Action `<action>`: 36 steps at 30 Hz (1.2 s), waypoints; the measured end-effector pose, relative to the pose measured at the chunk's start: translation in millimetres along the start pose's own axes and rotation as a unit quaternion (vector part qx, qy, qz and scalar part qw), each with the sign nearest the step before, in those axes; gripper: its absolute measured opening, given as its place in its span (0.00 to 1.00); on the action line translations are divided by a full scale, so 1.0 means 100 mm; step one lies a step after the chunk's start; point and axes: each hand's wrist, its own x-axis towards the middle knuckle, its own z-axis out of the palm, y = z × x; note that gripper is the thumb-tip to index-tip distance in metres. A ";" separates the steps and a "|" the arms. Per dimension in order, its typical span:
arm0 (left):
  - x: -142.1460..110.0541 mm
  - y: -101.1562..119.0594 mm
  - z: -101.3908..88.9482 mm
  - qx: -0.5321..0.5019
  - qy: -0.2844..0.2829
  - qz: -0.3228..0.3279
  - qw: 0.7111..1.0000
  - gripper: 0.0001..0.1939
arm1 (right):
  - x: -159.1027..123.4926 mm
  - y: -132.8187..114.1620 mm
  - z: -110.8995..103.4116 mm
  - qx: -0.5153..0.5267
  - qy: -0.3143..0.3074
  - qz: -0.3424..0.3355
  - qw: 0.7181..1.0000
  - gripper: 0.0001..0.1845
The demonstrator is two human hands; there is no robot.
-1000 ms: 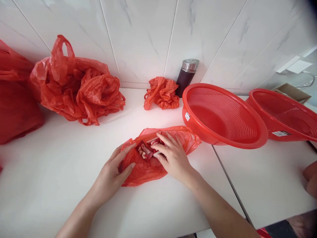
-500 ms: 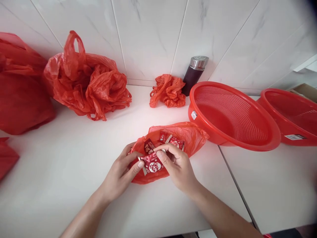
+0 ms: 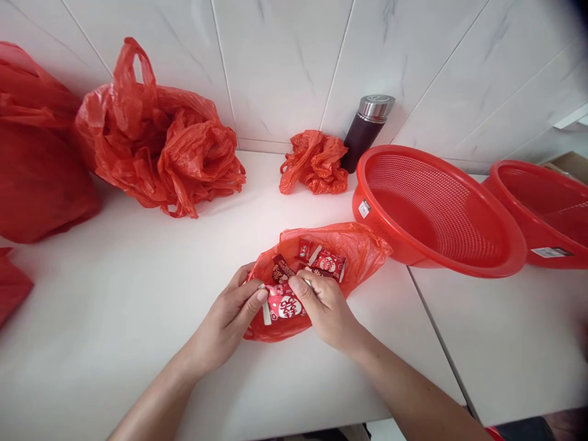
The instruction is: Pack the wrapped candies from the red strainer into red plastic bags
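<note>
An open red plastic bag [image 3: 367,245] lies in front of me with several small red packets [image 3: 329,262] inside, some bearing a white circle and lettering. Over its mouth, my left hand [image 3: 229,315] pinches the left end of a small red wrapped packet [image 3: 278,290] between thumb and fingers. The thumb and curled fingers of my right hand [image 3: 328,312] are closed on the other end, hiding it. Just below the pinched packet shows a red packet face [image 3: 289,306] with a white circle; I cannot tell whether it is the same packet.
Two red perforated baskets [image 3: 441,266] [image 3: 546,239] stand at the right. A dark thermos [image 3: 365,135] and a crumpled red bag [image 3: 315,162] are by the tiled wall. Bunched red bags [image 3: 160,147] and a full red bag [image 3: 41,177] sit at the left. A seam [image 3: 436,324] crosses the white table.
The view has shifted slightly. My right fingers have curled in closer on the packet, and more of the packets at the back of the bag shows. Both hands keep their grip.
</note>
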 end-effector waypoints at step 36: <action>-0.02 0.00 -0.08 0.040 0.179 -0.073 0.980 0.26 | 0.11 0.21 -0.76 -0.280 0.132 0.010 0.951 0.18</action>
